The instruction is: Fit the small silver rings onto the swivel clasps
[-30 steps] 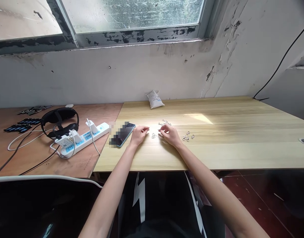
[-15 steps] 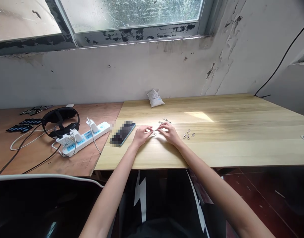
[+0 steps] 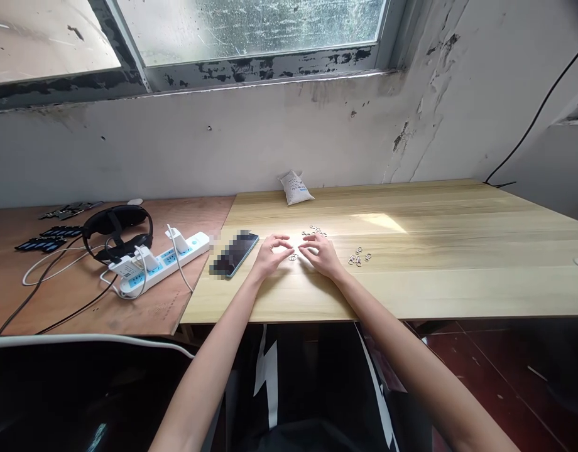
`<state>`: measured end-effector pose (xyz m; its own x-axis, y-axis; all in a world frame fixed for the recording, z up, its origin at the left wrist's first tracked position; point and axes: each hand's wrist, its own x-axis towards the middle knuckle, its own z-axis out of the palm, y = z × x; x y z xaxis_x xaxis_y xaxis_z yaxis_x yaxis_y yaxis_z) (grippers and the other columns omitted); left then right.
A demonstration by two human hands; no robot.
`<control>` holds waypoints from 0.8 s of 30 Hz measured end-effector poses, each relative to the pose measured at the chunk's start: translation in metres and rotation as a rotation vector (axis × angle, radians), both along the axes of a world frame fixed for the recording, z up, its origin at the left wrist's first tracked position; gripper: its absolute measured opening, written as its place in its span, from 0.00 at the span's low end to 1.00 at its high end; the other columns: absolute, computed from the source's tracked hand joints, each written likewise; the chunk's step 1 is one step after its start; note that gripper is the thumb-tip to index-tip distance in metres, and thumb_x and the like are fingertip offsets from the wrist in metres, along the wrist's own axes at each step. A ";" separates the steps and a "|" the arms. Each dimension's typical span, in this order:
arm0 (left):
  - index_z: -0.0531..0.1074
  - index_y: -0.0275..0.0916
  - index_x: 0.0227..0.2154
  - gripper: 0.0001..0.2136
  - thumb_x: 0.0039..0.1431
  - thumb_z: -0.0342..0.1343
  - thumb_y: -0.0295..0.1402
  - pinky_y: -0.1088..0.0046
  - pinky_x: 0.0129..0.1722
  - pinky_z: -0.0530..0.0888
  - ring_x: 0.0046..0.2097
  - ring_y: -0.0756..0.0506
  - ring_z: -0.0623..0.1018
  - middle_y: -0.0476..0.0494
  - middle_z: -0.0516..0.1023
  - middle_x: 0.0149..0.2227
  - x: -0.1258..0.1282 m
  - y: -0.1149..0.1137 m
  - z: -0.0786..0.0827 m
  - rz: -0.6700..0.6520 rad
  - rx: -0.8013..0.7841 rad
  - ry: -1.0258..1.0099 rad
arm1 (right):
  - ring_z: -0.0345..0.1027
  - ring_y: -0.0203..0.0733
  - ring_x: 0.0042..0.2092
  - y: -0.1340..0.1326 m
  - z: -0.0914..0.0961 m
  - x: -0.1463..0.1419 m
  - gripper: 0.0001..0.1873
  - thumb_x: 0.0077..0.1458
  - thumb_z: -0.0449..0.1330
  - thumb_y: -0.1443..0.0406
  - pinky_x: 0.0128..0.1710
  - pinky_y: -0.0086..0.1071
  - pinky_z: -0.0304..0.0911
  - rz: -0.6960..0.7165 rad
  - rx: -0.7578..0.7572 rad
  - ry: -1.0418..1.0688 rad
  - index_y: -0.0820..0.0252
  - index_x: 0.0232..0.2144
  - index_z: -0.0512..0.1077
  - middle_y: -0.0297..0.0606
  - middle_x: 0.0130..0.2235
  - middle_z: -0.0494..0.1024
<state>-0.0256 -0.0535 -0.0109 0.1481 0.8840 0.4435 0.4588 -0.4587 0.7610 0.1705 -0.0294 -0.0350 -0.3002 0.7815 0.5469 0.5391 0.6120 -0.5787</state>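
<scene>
Head view: a few small metal rings (image 3: 293, 257) lie on the light wooden desk (image 3: 458, 263) at the centre of the frame, just below the gap between two bare hands. The left hand (image 3: 270, 256) comes in from the lower left, its grip narrow, thumb and forefinger curved toward each other near the rings; whether a small piece sits between them I cannot tell. The right hand (image 3: 323, 254) faces it from the right, its grip narrow as well, fingertips pointing to the left hand and a little apart from it; what it may hold is too small to make out. Just above the right hand lies a loose group of small metal pieces (image 3: 317, 230), partly hidden by the fingers. To the right of that hand, a few metal clasps (image 3: 359, 259) rest close together. Left of the left hand lies a phone (image 3: 244, 251), partly pixelated. Farther left, on a reddish-brown desk (image 3: 201, 213), a white power strip (image 3: 192, 243) bears plugged-in chargers, with a black headset (image 3: 117, 220) beside it. At upper centre, a small white packet (image 3: 296, 189) leans near the wall (image 3: 251, 144), below the window (image 3: 270, 31)
</scene>
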 end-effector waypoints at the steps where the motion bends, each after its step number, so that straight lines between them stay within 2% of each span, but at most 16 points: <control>1: 0.77 0.40 0.30 0.02 0.53 0.64 0.31 0.58 0.56 0.67 0.53 0.42 0.74 0.41 0.77 0.48 0.000 0.000 0.000 0.002 -0.004 -0.010 | 0.67 0.51 0.51 -0.003 0.000 -0.001 0.08 0.57 0.61 0.59 0.52 0.51 0.57 0.023 0.018 -0.023 0.52 0.35 0.79 0.42 0.46 0.76; 4: 0.78 0.40 0.30 0.02 0.53 0.64 0.31 0.59 0.57 0.67 0.52 0.42 0.74 0.42 0.77 0.47 0.001 -0.001 0.001 -0.016 -0.010 -0.029 | 0.66 0.51 0.52 -0.010 0.001 -0.007 0.10 0.55 0.63 0.58 0.53 0.50 0.56 0.072 0.061 -0.067 0.50 0.40 0.78 0.42 0.50 0.74; 8: 0.78 0.41 0.30 0.02 0.53 0.64 0.32 0.57 0.58 0.66 0.53 0.42 0.74 0.42 0.77 0.47 0.005 -0.003 0.001 -0.059 -0.018 -0.030 | 0.65 0.50 0.52 -0.013 0.000 -0.013 0.08 0.59 0.60 0.60 0.50 0.47 0.57 0.080 0.063 -0.091 0.50 0.38 0.78 0.41 0.50 0.75; 14: 0.78 0.41 0.29 0.02 0.53 0.64 0.32 0.57 0.58 0.65 0.54 0.41 0.72 0.43 0.77 0.47 0.007 -0.003 0.001 0.001 0.008 -0.003 | 0.67 0.49 0.49 -0.009 -0.002 -0.011 0.08 0.60 0.58 0.61 0.47 0.45 0.58 0.086 0.060 -0.085 0.51 0.37 0.78 0.40 0.46 0.77; 20: 0.78 0.42 0.36 0.09 0.50 0.66 0.35 0.61 0.51 0.71 0.55 0.40 0.72 0.41 0.76 0.49 0.002 0.000 -0.004 0.024 -0.054 -0.075 | 0.67 0.49 0.48 -0.009 -0.006 -0.012 0.09 0.61 0.58 0.61 0.48 0.45 0.58 0.070 0.101 -0.074 0.49 0.39 0.78 0.40 0.46 0.77; 24: 0.80 0.41 0.31 0.05 0.50 0.66 0.35 0.60 0.53 0.71 0.54 0.40 0.73 0.40 0.76 0.49 -0.002 0.001 -0.004 -0.017 -0.078 -0.090 | 0.66 0.50 0.49 -0.011 -0.003 -0.012 0.09 0.61 0.58 0.60 0.49 0.46 0.58 0.074 0.083 -0.061 0.49 0.39 0.79 0.41 0.46 0.77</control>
<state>-0.0281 -0.0521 -0.0154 0.1262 0.9139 0.3857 0.3801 -0.4037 0.8322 0.1586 -0.0399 -0.0382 -0.3903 0.7089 0.5874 0.5233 0.6958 -0.4920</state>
